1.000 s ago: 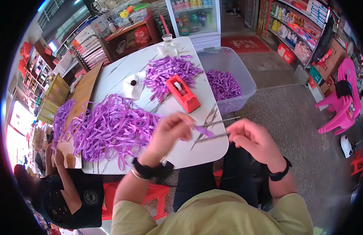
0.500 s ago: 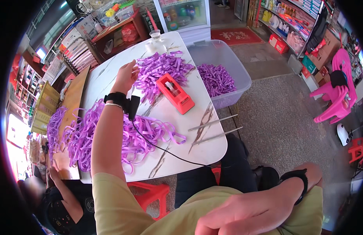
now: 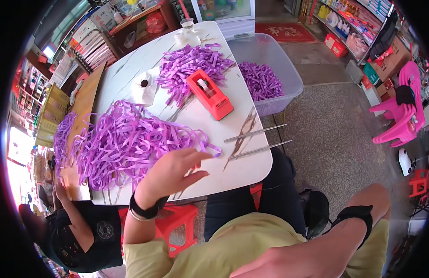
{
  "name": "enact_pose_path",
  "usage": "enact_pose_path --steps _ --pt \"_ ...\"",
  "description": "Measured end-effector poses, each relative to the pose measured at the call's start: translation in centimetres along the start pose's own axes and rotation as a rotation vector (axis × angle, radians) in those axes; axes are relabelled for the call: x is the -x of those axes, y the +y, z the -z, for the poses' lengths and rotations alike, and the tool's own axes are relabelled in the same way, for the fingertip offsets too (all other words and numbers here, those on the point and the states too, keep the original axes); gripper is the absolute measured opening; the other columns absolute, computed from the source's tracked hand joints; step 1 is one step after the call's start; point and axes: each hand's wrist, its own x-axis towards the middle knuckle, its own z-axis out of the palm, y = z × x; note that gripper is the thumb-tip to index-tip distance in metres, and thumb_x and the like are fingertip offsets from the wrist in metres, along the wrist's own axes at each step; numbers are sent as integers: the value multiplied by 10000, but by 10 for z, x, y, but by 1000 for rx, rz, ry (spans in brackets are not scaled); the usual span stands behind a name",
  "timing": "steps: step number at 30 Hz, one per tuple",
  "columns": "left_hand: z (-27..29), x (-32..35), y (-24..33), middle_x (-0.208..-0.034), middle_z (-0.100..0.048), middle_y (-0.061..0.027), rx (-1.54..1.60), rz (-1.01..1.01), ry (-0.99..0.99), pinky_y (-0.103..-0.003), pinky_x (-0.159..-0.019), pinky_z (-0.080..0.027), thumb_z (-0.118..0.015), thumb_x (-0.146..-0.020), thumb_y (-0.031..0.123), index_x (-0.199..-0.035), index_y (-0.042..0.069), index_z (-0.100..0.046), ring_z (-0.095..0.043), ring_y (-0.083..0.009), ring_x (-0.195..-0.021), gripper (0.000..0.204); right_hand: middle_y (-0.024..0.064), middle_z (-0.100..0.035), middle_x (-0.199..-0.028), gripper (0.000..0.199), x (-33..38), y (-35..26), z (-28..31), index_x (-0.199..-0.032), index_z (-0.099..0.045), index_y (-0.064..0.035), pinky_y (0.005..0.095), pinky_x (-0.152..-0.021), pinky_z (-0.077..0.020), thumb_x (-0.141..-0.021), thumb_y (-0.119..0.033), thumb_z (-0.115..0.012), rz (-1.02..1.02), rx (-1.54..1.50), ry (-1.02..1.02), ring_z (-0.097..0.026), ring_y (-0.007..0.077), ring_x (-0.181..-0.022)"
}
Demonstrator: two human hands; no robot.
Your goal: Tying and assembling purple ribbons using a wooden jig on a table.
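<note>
Now the left hand (image 3: 170, 173) lies over the near edge of the white table (image 3: 126, 76), fingers loosely spread and slightly curled, holding nothing. Its fingertips touch or sit just beside the loose end of the big ribbon pile (image 3: 122, 146), a heap of purple strips that covers the near left part of the table. A black watch (image 3: 145, 209) wraps the wrist.

Only part of the right hand (image 3: 270, 268) shows, at the bottom edge, low beside the person's body and well apart from the table. Whether its fingers are apart or together I cannot tell, since they run out of view. A black band (image 3: 358, 215) sits on that forearm.

Two thin metal rods (image 3: 256, 141) lie side by side near the table's right corner, their ends jutting past the edge. A red tape dispenser (image 3: 209, 95) stands in the middle of the table, just beside a second ribbon pile (image 3: 189, 65) farther back. A white roll (image 3: 144, 85) with a dark core sits left of the dispenser.

Off the table's right side stands a clear plastic bin (image 3: 288, 69) holding more purple pieces. A red stool (image 3: 177, 224) is under the table's near edge. At lower left, another person in a dark shirt (image 3: 89, 241) sits at the table's left side. A pink chair (image 3: 402, 116) stands well apart at right.
</note>
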Motion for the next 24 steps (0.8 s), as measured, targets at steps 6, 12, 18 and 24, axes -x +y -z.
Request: enact_pose_path --steps 6,12,18,24 --pt "-25 30 8 -681 -520 -60 409 162 215 -265 -571 -431 -544 -800 74 -1016 -2 -531 -543 -153 -641 229 80 -519 -723 312 -2 24 1 -860 -545 -8 254 -583 -411 -917 -276 -395 404 368 144 -504 154 -644" --pt "-69 7 27 -931 -553 -88 1798 427 134 -287 -724 -451 -282 -915 418 -1179 -4 -418 -545 -172 -865 516 111 -489 -805 215 -11 47 60 -915 -480 -21 322 -624 -418 -784 -150 -591 158 1123 561 -500 259 -707" --pt "-86 -13 37 -1119 -507 -125 2182 454 -12 -360 -874 -414 -281 -910 425 -1192 4 -407 -501 -229 -1036 522 144 -486 -1010 362 -20 84 75 -1016 -483 -1 367 -799 -422 -736 -179 -627 286 1433 605 -493 311 -943" --pt "-51 -15 56 -1052 -535 -178 1599 512 391 -351 -832 -432 -450 -844 302 -1024 4 -512 -521 -252 -988 353 98 -505 -1141 431 6 10 41 -1087 -535 -39 341 -883 -408 -690 -159 -653 706 2015 569 -487 211 -1067"
